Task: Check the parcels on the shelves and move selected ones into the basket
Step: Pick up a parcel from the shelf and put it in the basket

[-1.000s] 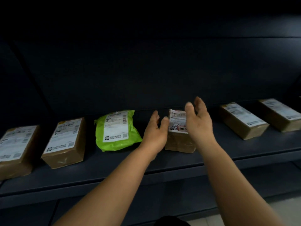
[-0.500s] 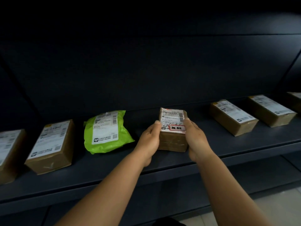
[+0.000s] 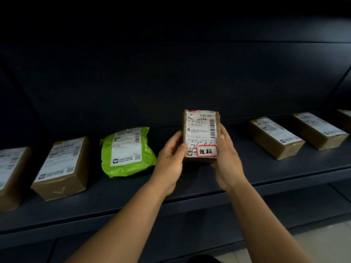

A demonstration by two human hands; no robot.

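From the head view we see our left hand (image 3: 171, 158) and right hand (image 3: 227, 158) gripping a small brown parcel (image 3: 201, 133) by its sides, tilted up above the dark shelf (image 3: 190, 186). A green bag parcel (image 3: 126, 151) lies just left. Brown boxes (image 3: 62, 168) flank both sides, well apart.

The small brown parcel (image 3: 201, 133) is showing a white shipping label with barcodes and a red-bordered sticker (image 3: 206, 151) handwritten "超期". The green bag (image 3: 127, 152) on the shelf is carrying a label reading "0126". Other labels' print is reading too small.
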